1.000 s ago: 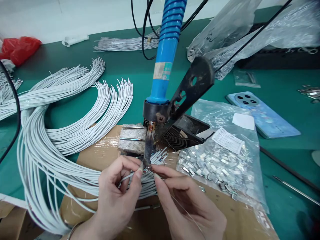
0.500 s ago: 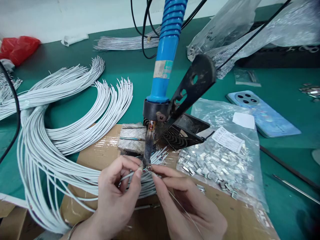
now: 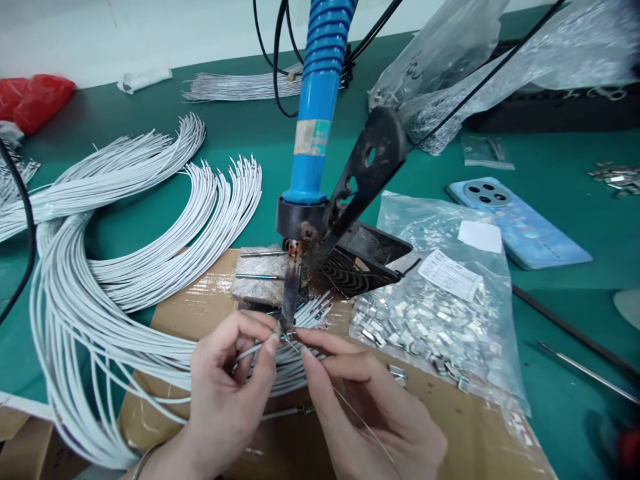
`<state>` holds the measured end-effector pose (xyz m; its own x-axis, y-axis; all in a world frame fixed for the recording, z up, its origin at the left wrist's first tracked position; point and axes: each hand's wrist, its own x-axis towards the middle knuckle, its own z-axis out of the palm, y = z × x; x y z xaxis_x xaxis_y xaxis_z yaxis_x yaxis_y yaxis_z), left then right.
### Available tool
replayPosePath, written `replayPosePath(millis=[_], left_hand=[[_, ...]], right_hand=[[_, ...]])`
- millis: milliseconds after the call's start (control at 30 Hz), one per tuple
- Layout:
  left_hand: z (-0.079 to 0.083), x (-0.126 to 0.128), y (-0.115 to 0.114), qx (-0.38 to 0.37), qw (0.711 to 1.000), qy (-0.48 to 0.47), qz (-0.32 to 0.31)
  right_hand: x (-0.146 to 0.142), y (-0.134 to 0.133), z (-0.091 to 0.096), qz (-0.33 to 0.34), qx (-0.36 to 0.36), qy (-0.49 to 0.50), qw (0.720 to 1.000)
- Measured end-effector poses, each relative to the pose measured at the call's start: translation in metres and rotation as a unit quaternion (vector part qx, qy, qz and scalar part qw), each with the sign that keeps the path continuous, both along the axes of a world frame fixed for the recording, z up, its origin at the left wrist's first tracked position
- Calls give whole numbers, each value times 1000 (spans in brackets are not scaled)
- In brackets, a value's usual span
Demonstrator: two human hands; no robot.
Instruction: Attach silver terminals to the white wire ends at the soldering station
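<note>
Two hands: left hand (image 3: pixel 225 393) and right hand (image 3: pixel 373 417) meet fingertip to fingertip over a cardboard sheet (image 3: pixel 200 310), right under the iron's tip.
Left hand: thumb and forefinger are pinched together on the end of a white wire (image 3: pixel 250 350), holding it against the tip.
Right hand: thumb and forefinger are pressed together on a thin solder wire (image 3: pixel 350 407), which trails back across the palm to the lower edge.
Soldering iron (image 3: pixel 315 127): blue handle, propped tip-down in a black stand (image 3: pixel 363 177); the dark tip (image 3: pixel 289 303) touches the spot where both wires meet.
Wire bundles (image 3: pixel 125 267): curved white lengths fanned out left of the hands, partly on the cardboard, partly on the green table (image 3: pixel 550 287).
Terminal bag (image 3: pixel 440 320): clear plastic full of small metal pieces, just right of the stand.
Phone (image 3: pixel 517 223): lies camera side up, beyond the bag.
Red bag (image 3: pixel 35 100): far left corner.
</note>
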<state>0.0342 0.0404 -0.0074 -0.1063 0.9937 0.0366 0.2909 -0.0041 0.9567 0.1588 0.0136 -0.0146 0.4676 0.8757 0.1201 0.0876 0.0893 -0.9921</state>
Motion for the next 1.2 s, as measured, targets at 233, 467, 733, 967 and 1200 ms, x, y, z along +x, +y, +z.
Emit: replayPosePath(millis=[233, 467, 733, 967, 1200], left_hand=[[-1, -1, 1, -13, 1000, 3, 0], [2, 1, 2, -21, 1000, -2, -8], [4, -9, -11, -27, 999, 16, -29], [1, -36, -40, 85, 959, 75, -261], [-19, -70, -74, 19, 968, 186, -168]], right_hand=[[0, 0, -5, 13, -2, 5, 1000], [0, -1, -9, 9, -1, 1, 1000], [10, -5, -9, -14, -10, -10, 1000], [74, -21, -22, -91, 17, 168, 982], [109, -50, -46, -178, -80, 114, 974]])
